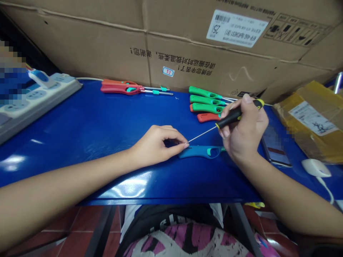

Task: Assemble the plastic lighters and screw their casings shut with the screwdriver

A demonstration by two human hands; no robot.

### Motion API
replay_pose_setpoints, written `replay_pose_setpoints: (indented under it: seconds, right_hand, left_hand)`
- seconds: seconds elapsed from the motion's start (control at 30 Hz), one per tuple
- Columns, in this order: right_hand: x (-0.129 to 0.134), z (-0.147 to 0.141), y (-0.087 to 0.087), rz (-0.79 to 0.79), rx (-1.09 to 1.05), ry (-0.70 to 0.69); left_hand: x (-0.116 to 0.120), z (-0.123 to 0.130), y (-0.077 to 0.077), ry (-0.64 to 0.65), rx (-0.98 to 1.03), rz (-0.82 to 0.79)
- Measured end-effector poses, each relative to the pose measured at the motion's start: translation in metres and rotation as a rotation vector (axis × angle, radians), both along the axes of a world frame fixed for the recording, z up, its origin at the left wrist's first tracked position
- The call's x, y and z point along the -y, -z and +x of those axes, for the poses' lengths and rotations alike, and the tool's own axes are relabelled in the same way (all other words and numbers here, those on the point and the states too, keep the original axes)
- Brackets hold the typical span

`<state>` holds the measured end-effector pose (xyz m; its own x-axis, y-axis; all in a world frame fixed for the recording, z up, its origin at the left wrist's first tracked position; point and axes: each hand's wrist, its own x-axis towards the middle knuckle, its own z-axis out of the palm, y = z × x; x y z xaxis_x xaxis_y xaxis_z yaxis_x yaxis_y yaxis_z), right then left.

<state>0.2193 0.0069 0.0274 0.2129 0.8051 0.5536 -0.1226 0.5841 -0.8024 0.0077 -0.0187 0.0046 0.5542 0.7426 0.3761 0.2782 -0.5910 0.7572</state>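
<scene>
My right hand (245, 134) grips a screwdriver (230, 117) by its black and yellow handle, the thin shaft slanting down to the left. At the shaft's tip the thumb and fingers of my left hand (160, 144) are pinched together; whatever they hold is too small to make out. Just below the tip, a blue long-necked lighter (197, 152) lies flat on the blue table (80, 125). Its handle end is beside my left fingertips. My right hand hides the lighter's nozzle end.
Red lighters (120, 87) lie at the back left, and several green lighters (206, 100) with a red one (206, 117) behind my right hand. A large cardboard box (107, 39) walls the back. Around the sides are a power strip (40, 94), phone (276, 146), white device (316, 167) and taped carton (308, 142).
</scene>
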Motion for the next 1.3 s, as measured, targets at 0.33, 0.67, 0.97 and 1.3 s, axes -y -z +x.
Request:
replay_pose_setpoints:
  seconds: [0.33,0.67,0.97,1.3]
  right_hand:
    - [0.007,-0.003,-0.002,0.012,0.055,0.033]
    - [0.018,-0.006,0.0,0.116,0.165,0.031]
    - [0.028,-0.005,-0.005,0.174,0.281,0.018]
    - [0.028,-0.003,-0.001,0.225,0.338,0.086]
  left_hand:
    - [0.0,-0.001,0.0,0.002,-0.029,0.057]
    - [-0.001,-0.003,0.005,-0.019,-0.138,0.142]
    - [0.001,-0.004,0.001,0.002,-0.309,0.18]
    - [-0.002,-0.004,0.004,0.055,-0.409,0.214]
